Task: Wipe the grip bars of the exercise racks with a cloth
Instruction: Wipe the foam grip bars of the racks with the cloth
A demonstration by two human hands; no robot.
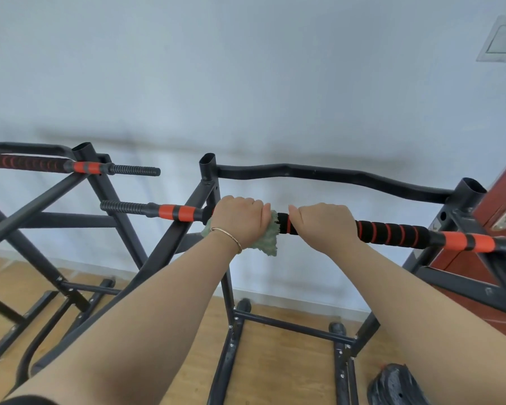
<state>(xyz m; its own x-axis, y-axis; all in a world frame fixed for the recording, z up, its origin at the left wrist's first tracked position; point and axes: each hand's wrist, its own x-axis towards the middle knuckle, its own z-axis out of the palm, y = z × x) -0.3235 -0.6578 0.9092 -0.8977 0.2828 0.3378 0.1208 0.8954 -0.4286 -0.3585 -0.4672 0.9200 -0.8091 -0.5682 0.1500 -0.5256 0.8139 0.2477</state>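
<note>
A black foam grip bar with orange rings (pixel 392 232) runs across the near exercise rack at chest height. My left hand (pixel 240 220) grips the bar with a pale green cloth (pixel 268 238) wrapped round it; the cloth's loose end hangs below my wrist. My right hand (pixel 324 225) grips the bare bar just right of the cloth, fingers curled over the top. A second rack at the left carries another black and orange grip bar (pixel 41 164).
A wavy black top bar (pixel 319 172) runs behind the grip bar. The black rack frames (pixel 228 287) stand on a wooden floor against a pale wall. A red-brown door (pixel 503 200) is at the right. A dark object (pixel 398 387) lies on the floor at lower right.
</note>
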